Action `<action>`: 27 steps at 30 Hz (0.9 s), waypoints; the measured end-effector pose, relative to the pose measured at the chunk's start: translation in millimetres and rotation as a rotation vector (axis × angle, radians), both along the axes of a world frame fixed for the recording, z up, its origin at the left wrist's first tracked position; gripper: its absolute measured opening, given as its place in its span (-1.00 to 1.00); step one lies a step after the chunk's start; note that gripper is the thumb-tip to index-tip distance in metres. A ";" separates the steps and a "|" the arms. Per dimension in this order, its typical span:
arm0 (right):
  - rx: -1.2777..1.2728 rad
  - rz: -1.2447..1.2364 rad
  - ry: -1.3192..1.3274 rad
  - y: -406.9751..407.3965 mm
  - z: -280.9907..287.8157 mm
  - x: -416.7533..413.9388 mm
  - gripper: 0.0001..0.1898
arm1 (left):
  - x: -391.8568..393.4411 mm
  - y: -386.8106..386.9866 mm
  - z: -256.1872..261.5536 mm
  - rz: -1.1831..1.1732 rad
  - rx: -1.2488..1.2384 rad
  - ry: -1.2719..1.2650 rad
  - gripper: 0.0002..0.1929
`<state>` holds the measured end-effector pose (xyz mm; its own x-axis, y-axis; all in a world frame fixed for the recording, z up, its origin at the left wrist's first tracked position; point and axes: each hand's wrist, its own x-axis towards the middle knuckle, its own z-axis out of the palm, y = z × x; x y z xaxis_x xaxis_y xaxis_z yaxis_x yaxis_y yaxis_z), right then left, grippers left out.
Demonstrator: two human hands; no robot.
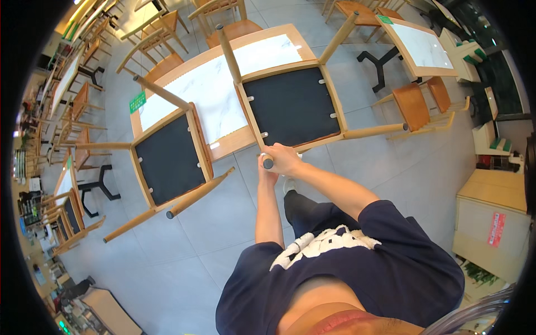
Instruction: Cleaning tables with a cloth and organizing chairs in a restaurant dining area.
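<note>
An upturned wooden chair [292, 106], its black seat underside facing up, rests at the right end of a wood-edged table [233, 150] with a marble-look top. My right hand [284, 159] is closed around the chair's near leg, close to the seat frame. Just beneath and beside it, my left hand [268, 171] grips the same leg, partly hidden by the leg's round end and the other hand. A second upturned chair [171, 161] sits at the table's left end, legs pointing up and outward; neither hand touches it. A green card [137, 103] lies on the table's left edge.
Wooden chairs [167, 63] stand beyond the table. At the upper right is another table [450, 72] on a black base, with an orange-seated chair [410, 106] below it. A cabinet [490, 217] stands at right, a counter-like box [109, 312] at lower left. More tables and chairs line the left.
</note>
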<state>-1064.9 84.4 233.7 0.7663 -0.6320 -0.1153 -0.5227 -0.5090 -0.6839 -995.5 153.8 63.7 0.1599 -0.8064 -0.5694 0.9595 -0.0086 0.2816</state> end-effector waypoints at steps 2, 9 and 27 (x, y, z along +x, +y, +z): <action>0.012 0.008 0.043 -3.1 -1.5 -6.1 -0.72 | -5.1 -0.7 -2.9 -0.001 -0.014 -0.098 -0.63; -0.039 0.071 0.069 4.7 -5.6 -52.0 -0.51 | -21.4 10.4 -6.3 0.009 -0.114 -0.025 -0.67; 1.062 -1.428 -0.855 12.4 -72.8 -644.6 -0.76 | -234.0 -3.3 -70.1 -0.222 0.682 -0.128 -0.29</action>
